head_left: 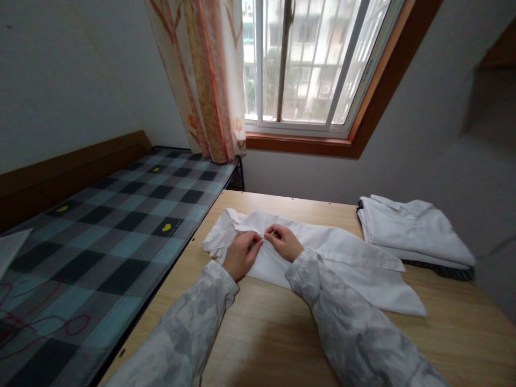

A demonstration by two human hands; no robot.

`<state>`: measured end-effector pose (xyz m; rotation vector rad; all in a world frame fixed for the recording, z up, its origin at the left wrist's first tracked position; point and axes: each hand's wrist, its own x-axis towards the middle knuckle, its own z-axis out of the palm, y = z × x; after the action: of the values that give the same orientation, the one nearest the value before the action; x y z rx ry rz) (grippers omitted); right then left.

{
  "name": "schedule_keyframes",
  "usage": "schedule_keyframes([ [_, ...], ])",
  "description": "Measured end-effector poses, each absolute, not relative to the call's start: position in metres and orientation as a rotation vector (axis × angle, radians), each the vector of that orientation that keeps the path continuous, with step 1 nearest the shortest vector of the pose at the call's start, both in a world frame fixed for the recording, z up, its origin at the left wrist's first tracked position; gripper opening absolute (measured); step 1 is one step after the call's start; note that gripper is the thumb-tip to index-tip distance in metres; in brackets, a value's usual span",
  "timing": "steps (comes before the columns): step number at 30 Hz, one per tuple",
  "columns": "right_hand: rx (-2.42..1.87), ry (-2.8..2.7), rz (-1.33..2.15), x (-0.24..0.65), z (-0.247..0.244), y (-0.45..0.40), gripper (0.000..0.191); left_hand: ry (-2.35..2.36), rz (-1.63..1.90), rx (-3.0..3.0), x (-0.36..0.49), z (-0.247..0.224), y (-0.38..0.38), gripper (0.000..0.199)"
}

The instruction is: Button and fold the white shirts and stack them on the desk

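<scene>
A white shirt (342, 252) lies stretched across the wooden table, its collar end at the left and its hem at the right. Over its upper part, my left hand (243, 253) is closed, thumb and fingers pinching the cloth near the front opening. My right hand (284, 243) pinches the shirt right beside it, and the fingertips of both hands nearly meet. Whether a button sits between the fingers is too small to make out. Both forearms wear grey-white patterned sleeves.
Folded white clothes (415, 231) with a dark piece beneath are stacked at the table's (258, 344) right back. To the left stands a bed with a checked cover (121, 215), red cord (52, 322) lying on it. A curtain (213, 80) hangs by the window.
</scene>
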<state>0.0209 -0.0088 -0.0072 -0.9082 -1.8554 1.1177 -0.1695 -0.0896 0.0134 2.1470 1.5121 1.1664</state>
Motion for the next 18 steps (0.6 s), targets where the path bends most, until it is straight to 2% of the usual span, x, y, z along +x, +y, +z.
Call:
schedule_keyframes([
  [6,-0.861,-1.88,1.192,0.022,-0.01,-0.004,0.022,1.511,1.159,2.114,-0.171,0.007,-0.089,0.017],
  [12,-0.86,-1.904,0.933,0.018,-0.012,-0.006,0.012,1.393,1.201,2.187,-0.167,0.015,-0.092,0.011],
  [18,-0.966,-1.77,0.844,0.027,-0.009,-0.002,0.014,1.515,1.178,2.145,-0.165,0.019,-0.094,0.013],
])
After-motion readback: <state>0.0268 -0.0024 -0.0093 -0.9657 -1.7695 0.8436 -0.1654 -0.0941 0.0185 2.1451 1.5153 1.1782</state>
